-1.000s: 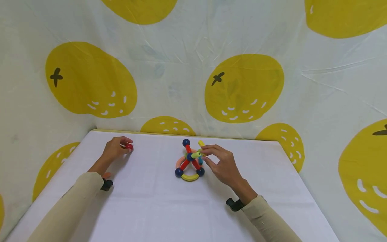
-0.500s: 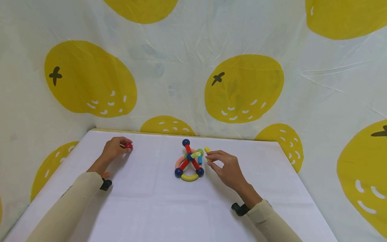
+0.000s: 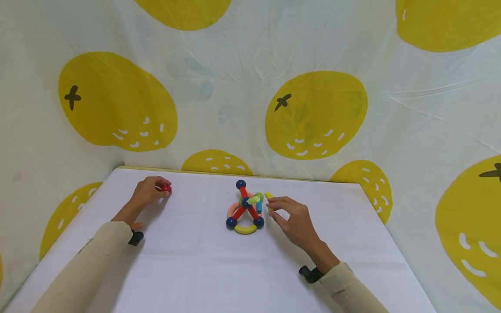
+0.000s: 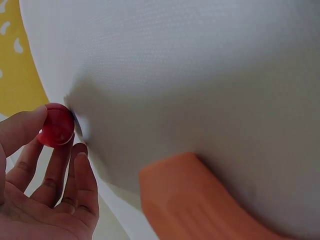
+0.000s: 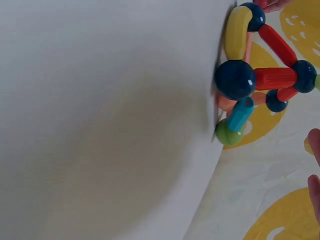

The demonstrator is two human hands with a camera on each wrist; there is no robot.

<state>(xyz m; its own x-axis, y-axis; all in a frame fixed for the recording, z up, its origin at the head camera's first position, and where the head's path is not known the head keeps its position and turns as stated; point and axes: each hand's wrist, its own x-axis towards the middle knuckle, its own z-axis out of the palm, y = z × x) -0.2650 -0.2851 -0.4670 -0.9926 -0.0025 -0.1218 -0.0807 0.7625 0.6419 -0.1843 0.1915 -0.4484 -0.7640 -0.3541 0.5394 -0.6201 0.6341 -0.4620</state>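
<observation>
At the far left of the table, my left hand (image 3: pixel 148 191) pinches a red ball (image 4: pixel 57 126) between thumb and fingers. My right hand (image 3: pixel 293 218) holds a short yellow rod (image 3: pixel 268 195) by the fingertips, just right of a ball-and-rod toy structure. In the right wrist view only fingertips (image 5: pixel 315 192) show at the edge. The structure has dark blue balls (image 5: pixel 235 80), red rods (image 5: pixel 276 78) sloping up to a top ball, and curved yellow (image 3: pixel 245 229) and peach pieces at its base. A pale green rod (image 3: pixel 253 200) sticks out from the top ball. A blue rod (image 5: pixel 240 114) touches a green ball (image 5: pixel 229 133).
An orange curved piece (image 4: pixel 192 195) lies on the table beside my left wrist, mostly hidden by the sleeve in the head view. The white tabletop (image 3: pixel 203 269) ends at a wall of fruit-patterned cloth (image 3: pixel 219 108).
My right hand has drawn back to the right, away from the structure, with the yellow rod. The left hand with the red ball stays in nearly the same place.
</observation>
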